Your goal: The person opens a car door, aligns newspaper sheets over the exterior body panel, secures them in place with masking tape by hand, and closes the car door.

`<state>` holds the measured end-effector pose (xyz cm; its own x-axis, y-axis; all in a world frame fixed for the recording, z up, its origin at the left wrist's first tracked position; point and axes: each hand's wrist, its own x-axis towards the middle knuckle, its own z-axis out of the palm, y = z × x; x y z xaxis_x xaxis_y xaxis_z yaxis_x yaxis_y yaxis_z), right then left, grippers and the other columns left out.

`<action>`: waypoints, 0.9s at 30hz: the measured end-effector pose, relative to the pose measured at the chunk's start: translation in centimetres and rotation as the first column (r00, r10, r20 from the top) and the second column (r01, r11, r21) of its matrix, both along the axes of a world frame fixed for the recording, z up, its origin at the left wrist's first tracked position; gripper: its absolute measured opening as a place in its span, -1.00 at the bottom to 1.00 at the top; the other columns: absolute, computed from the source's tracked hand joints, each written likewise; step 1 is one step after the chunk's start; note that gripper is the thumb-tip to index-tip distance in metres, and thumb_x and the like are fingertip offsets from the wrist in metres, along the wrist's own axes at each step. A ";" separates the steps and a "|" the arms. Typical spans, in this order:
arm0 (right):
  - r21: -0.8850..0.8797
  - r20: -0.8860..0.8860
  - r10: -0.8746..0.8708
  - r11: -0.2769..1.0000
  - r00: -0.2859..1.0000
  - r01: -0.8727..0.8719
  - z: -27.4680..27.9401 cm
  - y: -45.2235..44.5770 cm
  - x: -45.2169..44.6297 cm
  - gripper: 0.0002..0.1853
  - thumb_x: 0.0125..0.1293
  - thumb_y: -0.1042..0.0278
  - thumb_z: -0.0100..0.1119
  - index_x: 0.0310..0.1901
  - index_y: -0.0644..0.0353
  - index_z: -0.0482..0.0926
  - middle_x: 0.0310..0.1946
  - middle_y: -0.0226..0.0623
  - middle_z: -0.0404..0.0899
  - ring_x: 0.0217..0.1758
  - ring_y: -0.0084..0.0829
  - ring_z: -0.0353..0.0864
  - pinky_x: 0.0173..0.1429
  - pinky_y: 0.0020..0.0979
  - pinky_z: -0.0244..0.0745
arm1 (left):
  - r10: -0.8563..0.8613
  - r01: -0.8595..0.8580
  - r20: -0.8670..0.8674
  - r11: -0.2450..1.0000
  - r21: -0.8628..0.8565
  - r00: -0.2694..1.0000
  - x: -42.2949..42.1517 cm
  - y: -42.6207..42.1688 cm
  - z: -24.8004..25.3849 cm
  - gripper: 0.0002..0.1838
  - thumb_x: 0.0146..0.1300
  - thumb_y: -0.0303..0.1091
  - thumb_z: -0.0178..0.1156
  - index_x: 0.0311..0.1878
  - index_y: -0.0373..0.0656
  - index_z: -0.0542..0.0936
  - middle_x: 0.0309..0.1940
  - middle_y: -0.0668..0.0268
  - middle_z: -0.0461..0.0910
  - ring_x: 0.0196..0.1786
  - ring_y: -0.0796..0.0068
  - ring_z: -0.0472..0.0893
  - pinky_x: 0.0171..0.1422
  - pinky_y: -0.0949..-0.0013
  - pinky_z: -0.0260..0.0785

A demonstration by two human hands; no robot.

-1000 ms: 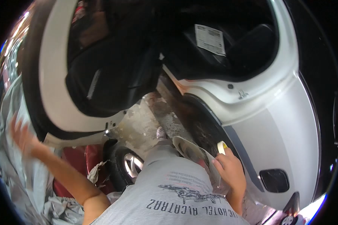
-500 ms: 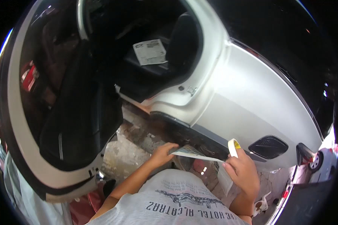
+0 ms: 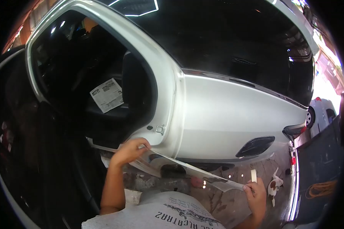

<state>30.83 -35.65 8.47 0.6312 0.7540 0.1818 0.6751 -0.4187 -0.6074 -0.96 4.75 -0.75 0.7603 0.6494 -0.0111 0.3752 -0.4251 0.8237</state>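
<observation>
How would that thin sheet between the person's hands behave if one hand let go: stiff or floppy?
Probably floppy: the thin sheet looks taut along its edge between the left hand and the right hand. It's likely light, as each hand seems merely to pinch an end. Its thin edge suggests it might crease easily.

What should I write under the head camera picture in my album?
Beside a pale car, left hand and right hand hold a thin sheet, the right also gripping tape.
</observation>
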 end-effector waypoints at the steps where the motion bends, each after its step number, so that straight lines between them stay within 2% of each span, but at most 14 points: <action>1: 0.002 -0.042 -0.041 0.999 0.998 0.041 -0.4 0.4 -1.0 -0.87 0.26 0.44 0.42 -0.25 0.32 0.70 -0.22 -0.19 0.57 -0.18 -0.23 0.65 -0.14 -0.27 0.50 | 0.014 -0.012 -0.040 0.999 0.046 0.999 -0.6 1.2 1.3 -0.87 0.35 -0.47 0.30 -0.09 -0.27 0.70 -0.14 0.19 0.69 -0.09 0.33 0.67 0.05 0.28 0.51; 4: 0.007 -0.137 -0.119 0.993 0.983 0.121 -2.2 1.0 -3.2 -0.87 0.28 0.44 0.41 -0.23 0.32 0.71 -0.22 -0.23 0.57 -0.17 -0.32 0.64 -0.14 -0.32 0.49 | 0.083 -0.084 0.040 0.996 0.016 0.996 -1.5 4.9 3.6 -0.88 0.34 -0.51 0.29 -0.10 -0.31 0.69 -0.13 0.18 0.68 -0.09 0.33 0.68 0.07 0.29 0.53; 7: 0.086 -0.271 -0.146 0.981 0.952 0.175 -6.3 1.4 -4.8 -0.86 0.33 0.43 0.39 -0.20 0.34 0.71 -0.21 -0.25 0.57 -0.15 -0.39 0.62 -0.09 -0.36 0.49 | 0.129 -0.133 0.174 0.991 0.008 0.976 -1.3 8.0 5.3 -0.83 0.32 -0.56 0.32 -0.03 -0.31 0.69 -0.17 0.25 0.66 -0.11 0.44 0.66 0.03 0.37 0.53; 9: 0.146 -0.370 -0.156 0.964 0.916 0.222 -10.6 2.3 -5.7 -0.84 0.36 0.41 0.38 -0.17 0.36 0.71 -0.19 -0.26 0.59 -0.12 -0.42 0.61 -0.06 -0.38 0.49 | 0.190 -0.184 0.320 0.982 -0.049 0.928 -0.3 10.0 7.1 -0.77 0.31 -0.60 0.35 0.03 -0.26 0.69 -0.18 0.32 0.63 -0.18 0.57 0.63 -0.16 0.47 0.51; 11: 0.184 -0.461 -0.172 0.941 0.870 0.284 -16.1 3.9 -7.0 -0.81 0.40 0.38 0.37 -0.14 0.38 0.71 -0.17 -0.26 0.61 -0.09 -0.45 0.61 -0.02 -0.41 0.49 | 0.166 -0.210 0.415 0.976 0.063 0.894 1.2 10.8 10.5 -0.75 0.29 -0.61 0.36 0.02 -0.26 0.68 -0.19 0.36 0.63 -0.18 0.62 0.61 -0.18 0.48 0.50; 13: 0.164 -0.632 -0.130 0.941 0.764 0.296 -23.3 5.3 -8.5 -0.77 0.45 0.32 0.35 -0.09 0.37 0.71 -0.17 -0.29 0.64 -0.08 -0.46 0.62 0.01 -0.41 0.51 | 0.078 -0.187 0.475 0.965 0.186 0.876 3.1 10.4 13.9 -0.77 0.27 -0.61 0.38 -0.01 -0.27 0.69 -0.21 0.39 0.63 -0.17 0.66 0.60 -0.15 0.51 0.48; 15: 0.078 -0.750 -0.116 0.962 0.651 0.261 -28.6 8.1 -10.7 -0.73 0.49 0.25 0.32 -0.06 0.34 0.71 -0.22 -0.34 0.66 -0.11 -0.50 0.62 0.01 -0.43 0.52 | 0.025 -0.116 0.466 0.979 0.168 0.885 5.1 9.8 16.0 -0.79 0.25 -0.61 0.40 -0.05 -0.28 0.69 -0.22 0.40 0.63 -0.16 0.68 0.59 -0.10 0.54 0.48; 16: 0.050 -0.725 -0.103 0.978 0.681 0.201 -31.7 9.7 -11.8 -0.69 0.52 0.18 0.29 -0.06 0.32 0.71 -0.27 -0.40 0.65 -0.19 -0.55 0.59 -0.06 -0.45 0.51 | -0.056 -0.067 0.440 0.963 0.260 0.896 6.2 9.8 16.4 -0.80 0.24 -0.62 0.41 -0.07 -0.29 0.69 -0.25 0.40 0.64 -0.17 0.68 0.60 -0.06 0.55 0.48; 17: 0.067 -0.823 -0.036 0.985 0.567 0.159 -33.9 11.5 -12.7 -0.68 0.53 0.15 0.27 -0.08 0.31 0.72 -0.31 -0.43 0.63 -0.25 -0.59 0.55 -0.15 -0.44 0.47 | -0.056 -0.023 0.396 0.981 0.192 0.916 7.2 9.2 16.8 -0.78 0.23 -0.63 0.41 -0.06 -0.29 0.69 -0.27 0.41 0.65 -0.19 0.67 0.60 -0.05 0.54 0.48; 19: 0.114 -0.825 0.004 0.981 0.565 0.159 -36.8 15.6 -14.0 -0.70 0.53 0.15 0.27 -0.14 0.28 0.71 -0.39 -0.44 0.59 -0.33 -0.60 0.50 -0.24 -0.42 0.41 | -0.124 0.043 0.269 0.957 0.287 0.955 9.4 8.6 17.3 -0.79 0.28 -0.58 0.36 -0.03 -0.27 0.67 -0.20 0.36 0.67 -0.13 0.62 0.62 0.01 0.51 0.48; 21: 0.038 -0.844 0.001 0.998 0.536 0.058 -37.9 18.6 -13.6 -0.71 0.53 0.16 0.24 -0.11 0.26 0.71 -0.36 -0.46 0.63 -0.29 -0.60 0.52 -0.19 -0.46 0.42 | -0.150 0.052 0.198 0.902 0.428 0.969 11.2 7.9 17.4 -0.80 0.31 -0.53 0.33 -0.01 -0.28 0.68 -0.24 0.40 0.65 -0.15 0.62 0.61 0.03 0.49 0.46; 24: 0.041 -0.915 0.005 0.996 0.404 0.081 -39.2 20.4 -13.1 -0.73 0.52 0.16 0.26 -0.10 0.24 0.72 -0.34 -0.44 0.66 -0.30 -0.63 0.53 -0.20 -0.48 0.41 | -0.129 0.048 0.147 0.887 0.459 0.981 12.4 6.5 17.8 -0.82 0.32 -0.51 0.35 -0.03 -0.27 0.70 -0.27 0.39 0.67 -0.18 0.64 0.61 0.02 0.49 0.47; 27: 0.044 -0.947 -0.016 0.983 0.320 0.180 -39.2 20.8 -13.6 -0.74 0.52 0.17 0.26 -0.08 0.23 0.72 -0.33 -0.44 0.68 -0.32 -0.63 0.52 -0.24 -0.49 0.39 | -0.127 0.031 0.170 0.878 0.478 0.977 12.6 7.3 16.7 -0.85 0.34 -0.53 0.37 -0.05 -0.29 0.71 -0.33 0.37 0.70 -0.24 0.68 0.62 -0.04 0.52 0.50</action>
<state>17.19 -14.81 -30.76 0.5068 0.6972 -0.5070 -0.4244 -0.3101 -0.8507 11.64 12.02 16.00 0.7656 0.4785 0.4299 0.1807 -0.8014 0.5701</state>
